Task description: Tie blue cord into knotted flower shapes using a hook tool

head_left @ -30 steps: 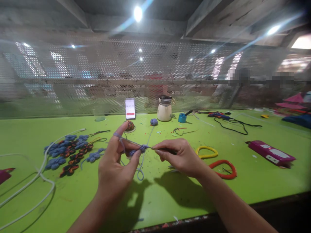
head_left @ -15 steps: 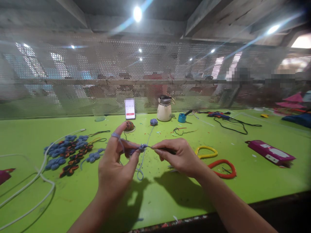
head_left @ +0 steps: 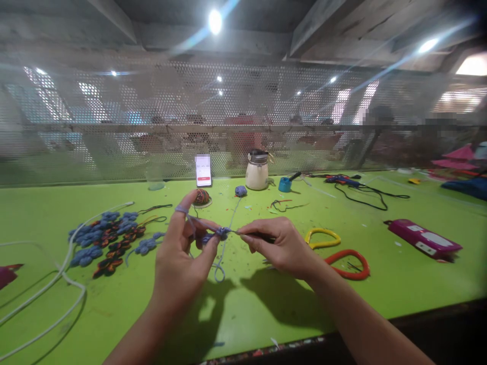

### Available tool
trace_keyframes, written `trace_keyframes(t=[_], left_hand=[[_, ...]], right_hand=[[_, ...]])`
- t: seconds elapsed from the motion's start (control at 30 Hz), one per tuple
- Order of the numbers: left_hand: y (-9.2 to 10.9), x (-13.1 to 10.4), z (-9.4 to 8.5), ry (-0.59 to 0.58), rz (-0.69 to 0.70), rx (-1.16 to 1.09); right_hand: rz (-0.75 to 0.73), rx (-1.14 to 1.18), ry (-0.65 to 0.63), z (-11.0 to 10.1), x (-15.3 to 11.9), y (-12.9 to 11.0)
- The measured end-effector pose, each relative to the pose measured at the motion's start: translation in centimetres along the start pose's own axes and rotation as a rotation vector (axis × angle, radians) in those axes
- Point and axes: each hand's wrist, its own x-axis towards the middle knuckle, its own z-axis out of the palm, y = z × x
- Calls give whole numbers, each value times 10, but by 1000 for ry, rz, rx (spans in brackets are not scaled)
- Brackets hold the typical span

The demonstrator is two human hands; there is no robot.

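1. A crochet stitch appears to be in hand: the thin crochet hook (head_left: 264, 235) meets the small blue crochet piece (head_left: 222, 232), though its tip is too small to make out among the loops.
2. The next move probably calls for even tension on the blue yarn (head_left: 181, 209) and a small, controlled turn or draw of the hook, with the piece kept steady; a loop could slip if the strand slackened.
3. The left hand (head_left: 178, 253) has its index finger raised with yarn wrapped around it. Its thumb presses the piece against the fingers behind; how the lower fingers sit is partly hidden.
4. The right hand (head_left: 279, 246) pinches the hook between thumb and index finger, the fingers drawn in close and the shaft pointing left toward the piece.
5. Both forearms rise from the lower corners and converge, so the hands face each other just apart, above the green surface (head_left: 243, 314), casting shadows on it.
6. The piece is between the two hands, at the left thumb tip. Beneath it hangs a yarn loop (head_left: 219, 275); a strand leads toward the blue yarn ball (head_left: 240, 191) beyond.
7. Blue crochet flowers (head_left: 87, 255) lie on the left, well apart from the working fingers.
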Motion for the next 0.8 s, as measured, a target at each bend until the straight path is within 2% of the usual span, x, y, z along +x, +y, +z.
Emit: trace_keyframes(t=[0.3, 0.43, 0.63, 0.8], left_hand=[[-4, -1, 1, 9, 59, 72], [-7, 0, 0, -32, 83, 102], [-6, 2, -2, -91, 31, 82], [-4, 5, -1, -79, -37, -6]], right_hand=[[-55, -57, -10, 0, 0, -1], [-97, -108, -15, 1, -1, 1], [-129, -149, -36, 0, -2, 2], [-99, -145, 9, 1, -2, 2]])
